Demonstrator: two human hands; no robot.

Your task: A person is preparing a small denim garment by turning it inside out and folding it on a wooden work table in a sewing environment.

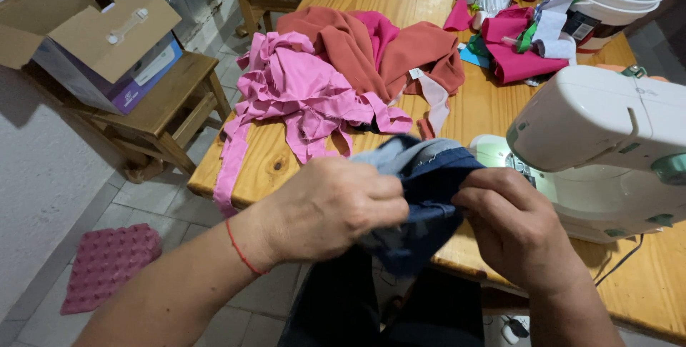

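Both hands, left hand (pixel 336 207) and right hand (pixel 511 229), pinch a folded piece of dark blue denim (pixel 425 200) at the table's near edge, just beside the white sewing machine (pixel 607 140), not yet under its needle.

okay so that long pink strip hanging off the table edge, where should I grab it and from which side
Probably pinch the pink strip where it drapes over the wooden table's near-left edge, coming from the left over the floor. There it hangs free and flat, clear of the tangled pink fabric pile. Both the left hand and right hand currently grip the denim piece.
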